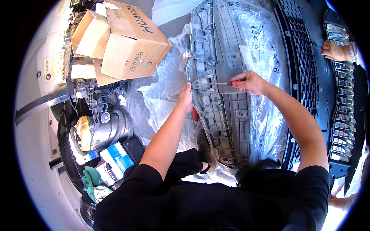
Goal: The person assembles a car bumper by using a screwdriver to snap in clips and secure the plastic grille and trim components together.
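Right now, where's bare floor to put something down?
Grey floor seems bare in two small patches: between the cardboard box, grey panel and pale sheet up top, and below the box, between the hose-wrapped canister and bubble wrap. It's crowded around the left hand, right hand and screwdriver.

The screwdriver [216,84] points left over the panel [236,104]; left of the panel sit the cardboard box [133,42] and, nearer, the canister [103,134]; right, plastic wrap [265,52], then 2 grilles [305,65].

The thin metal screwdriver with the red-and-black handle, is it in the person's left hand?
No, the right hand holds the screwdriver, while the left hand is at the ribbed grey plastic panel's edge.
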Demonstrator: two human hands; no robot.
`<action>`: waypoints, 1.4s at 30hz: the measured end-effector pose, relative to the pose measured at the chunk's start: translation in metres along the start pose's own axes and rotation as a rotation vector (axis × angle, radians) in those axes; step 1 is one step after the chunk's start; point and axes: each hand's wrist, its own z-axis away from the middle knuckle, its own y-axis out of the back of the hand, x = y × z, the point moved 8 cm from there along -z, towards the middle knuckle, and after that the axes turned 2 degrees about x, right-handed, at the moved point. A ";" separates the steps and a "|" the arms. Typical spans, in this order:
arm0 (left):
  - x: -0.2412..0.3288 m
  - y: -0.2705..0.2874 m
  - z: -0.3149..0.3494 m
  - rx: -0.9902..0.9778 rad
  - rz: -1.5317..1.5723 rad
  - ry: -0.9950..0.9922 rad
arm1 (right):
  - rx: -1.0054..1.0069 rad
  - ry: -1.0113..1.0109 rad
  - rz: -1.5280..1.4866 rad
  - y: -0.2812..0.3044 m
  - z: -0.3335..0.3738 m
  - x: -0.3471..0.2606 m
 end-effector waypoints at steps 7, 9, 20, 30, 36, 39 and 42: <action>0.003 0.001 -0.006 0.107 -0.187 -0.117 | -0.010 0.024 -0.002 0.002 -0.006 0.006; -0.003 0.009 -0.011 0.138 -0.207 -0.122 | -0.013 0.027 0.016 0.001 -0.006 0.005; 0.005 -0.005 0.002 0.145 -0.156 -0.062 | -0.012 0.028 0.098 0.005 -0.012 0.013; 0.006 -0.008 0.002 0.053 -0.093 -0.004 | 0.291 0.406 0.607 0.002 0.020 -0.033; 0.007 -0.009 0.004 0.038 -0.105 0.025 | -0.133 -0.440 -0.150 -0.006 -0.009 0.005; 0.006 -0.008 0.001 0.037 -0.096 0.044 | -0.254 -0.369 0.103 -0.009 -0.016 -0.002; 0.005 -0.008 -0.001 0.034 -0.088 0.028 | -0.120 -0.200 0.383 -0.003 -0.017 -0.009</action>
